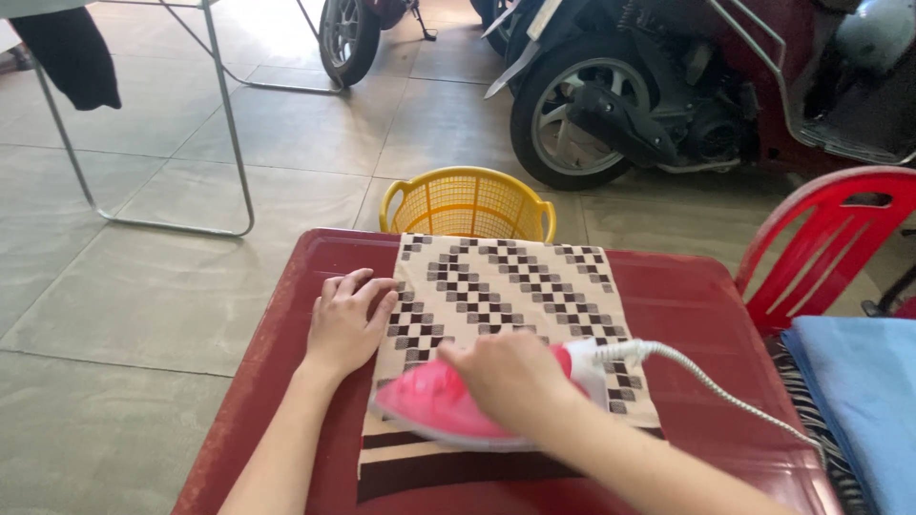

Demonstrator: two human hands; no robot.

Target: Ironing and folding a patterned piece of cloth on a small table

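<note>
A cream cloth (506,296) with a brown checked pattern lies flat on a dark red table (697,315). My right hand (510,377) grips the handle of a pink and white iron (444,405), which rests sole-down on the near part of the cloth with its tip pointing left. A white cord (706,381) runs from the iron's back end to the right. My left hand (348,319) lies flat, palm down, on the table at the cloth's left edge, fingers touching the fabric.
A yellow plastic basket (468,202) stands on the tiled floor beyond the table. A red plastic chair (830,238) at the right holds folded blue cloth (863,401). Motorbikes (668,95) are parked behind. A metal-legged frame (229,124) stands at far left.
</note>
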